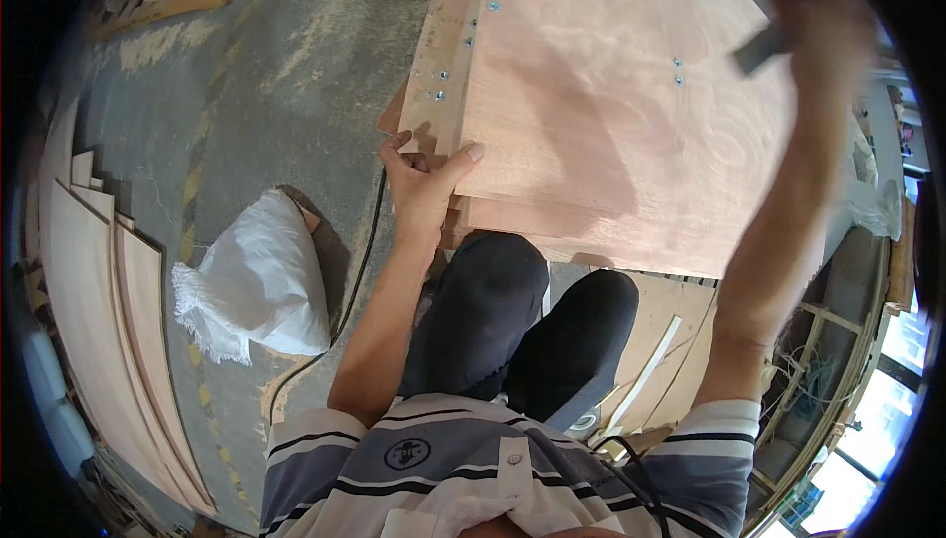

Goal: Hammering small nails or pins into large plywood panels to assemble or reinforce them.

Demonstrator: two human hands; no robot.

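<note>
A broad pale plywood panel point(631, 114) lies in front of my knees, with a raised wooden strip point(461, 55) along its left side. Several small shiny metal fittings point(494, 6) sit in the strip and the panel. My left hand point(426, 183) grips the strip near its close end, thumb on top and fingers curled at the outer side. Raised over the panel's far right, my right hand point(823, 21) is smeared by motion. From it juts a hammer-like tool point(759, 49) with a dark grey head; its handle is hidden in the fist.
A white woven sack point(261, 282) rests on the floor to the left, beside a black cable point(367, 262). Long boards point(103, 292) lean at the far left. A wooden pallet point(177, 1) with timber is at top left. Shelving point(838, 341) stands at right.
</note>
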